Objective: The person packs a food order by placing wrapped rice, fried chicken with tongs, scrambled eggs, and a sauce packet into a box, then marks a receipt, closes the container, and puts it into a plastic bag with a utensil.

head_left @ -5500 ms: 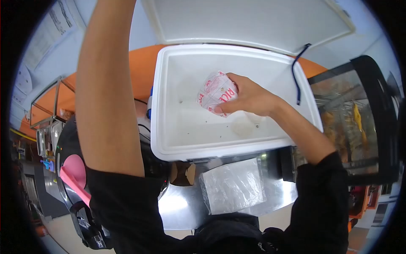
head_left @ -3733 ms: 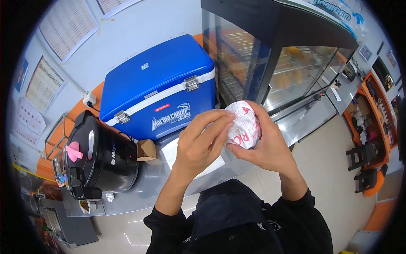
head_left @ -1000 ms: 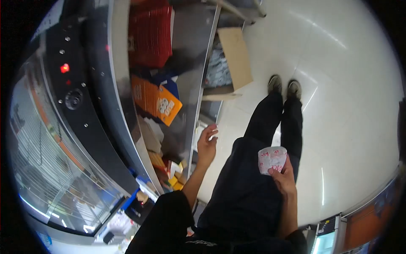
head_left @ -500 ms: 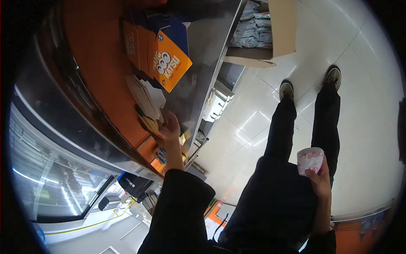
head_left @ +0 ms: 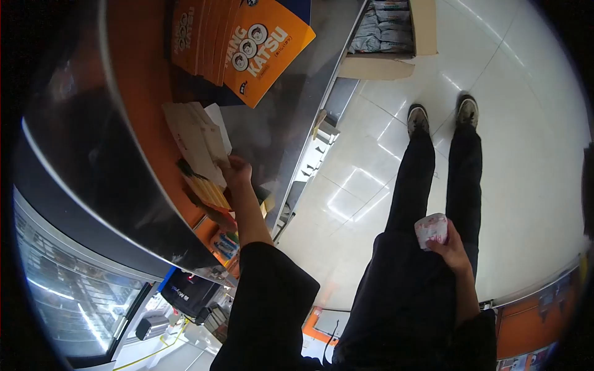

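Observation:
My left hand is at the counter, fingers closed at the lower edge of a stack of flat off-white paper bags. Whether one bag or more is between the fingertips is hidden. Just below that stack lie yellowish flat packets. Low in front of my body, my right hand is wrapped around a small white cup-shaped packet with pink print. The packet is tilted, and my fingers cover its right side.
Orange "KATSU" boxes stand on the dark metal counter above the bags. An open carton of grey packets is beyond the counter edge. A glass-fronted case is at lower left. My feet stand on pale floor tiles.
My left hand has moved up and left from beside the yellowish packets and closed at the paper bags' edge. My right hand has shifted left, tilting the packet. The view has shifted.

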`<state>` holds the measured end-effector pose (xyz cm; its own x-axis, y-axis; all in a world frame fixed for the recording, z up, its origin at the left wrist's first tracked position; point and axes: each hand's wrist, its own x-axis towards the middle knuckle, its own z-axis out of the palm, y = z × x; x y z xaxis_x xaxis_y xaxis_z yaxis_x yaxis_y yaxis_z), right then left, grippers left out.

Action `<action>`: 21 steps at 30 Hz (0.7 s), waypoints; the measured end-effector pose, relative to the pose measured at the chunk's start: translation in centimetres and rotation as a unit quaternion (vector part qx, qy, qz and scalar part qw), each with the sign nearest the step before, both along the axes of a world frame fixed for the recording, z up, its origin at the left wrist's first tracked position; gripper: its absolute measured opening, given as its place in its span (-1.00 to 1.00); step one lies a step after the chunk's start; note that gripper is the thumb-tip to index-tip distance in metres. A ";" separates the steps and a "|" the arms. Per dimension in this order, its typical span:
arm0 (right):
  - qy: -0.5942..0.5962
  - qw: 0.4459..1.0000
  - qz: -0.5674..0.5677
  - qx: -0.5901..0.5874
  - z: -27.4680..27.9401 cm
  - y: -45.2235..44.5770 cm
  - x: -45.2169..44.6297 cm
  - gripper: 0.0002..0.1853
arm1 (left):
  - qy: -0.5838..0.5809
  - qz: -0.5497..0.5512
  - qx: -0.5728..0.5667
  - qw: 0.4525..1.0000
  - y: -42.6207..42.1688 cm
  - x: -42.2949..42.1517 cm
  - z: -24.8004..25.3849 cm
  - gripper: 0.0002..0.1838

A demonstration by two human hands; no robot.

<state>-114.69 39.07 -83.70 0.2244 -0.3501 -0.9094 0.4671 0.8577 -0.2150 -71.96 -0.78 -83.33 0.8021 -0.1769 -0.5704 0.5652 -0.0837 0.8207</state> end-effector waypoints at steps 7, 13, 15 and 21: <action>0.017 0.996 -0.088 0.010 0.0 1.4 -0.2 -0.43 | 0.021 -0.255 -0.080 0.963 5.8 3.8 1.6 -0.74; 0.042 0.991 -0.122 0.023 0.3 0.9 -2.3 -0.44 | 0.057 -0.275 -0.118 0.952 10.5 6.4 1.6 -0.79; 0.047 0.992 -0.116 0.019 0.5 0.4 -3.4 -0.44 | 0.080 -0.289 -0.132 0.945 12.0 6.1 1.7 -0.80; 0.068 0.992 -0.100 -0.019 1.3 0.3 -6.4 -0.45 | 0.109 -0.174 -0.080 0.975 18.8 -3.8 6.1 -0.77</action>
